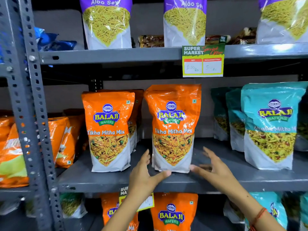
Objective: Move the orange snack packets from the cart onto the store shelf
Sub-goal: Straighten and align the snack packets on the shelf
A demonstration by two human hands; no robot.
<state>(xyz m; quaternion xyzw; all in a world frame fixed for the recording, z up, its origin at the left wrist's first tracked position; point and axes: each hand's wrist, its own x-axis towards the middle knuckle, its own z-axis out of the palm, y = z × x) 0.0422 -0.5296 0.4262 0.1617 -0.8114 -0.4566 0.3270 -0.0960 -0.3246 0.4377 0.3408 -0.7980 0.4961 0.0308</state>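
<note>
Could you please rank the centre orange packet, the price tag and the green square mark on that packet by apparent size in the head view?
1. centre orange packet
2. price tag
3. green square mark

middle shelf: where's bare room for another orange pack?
Widest bare patch: middle shelf between the centre orange packet and teal packets. Only a hand-wide gap separates it from the left orange packet. Left end crowded.
</note>
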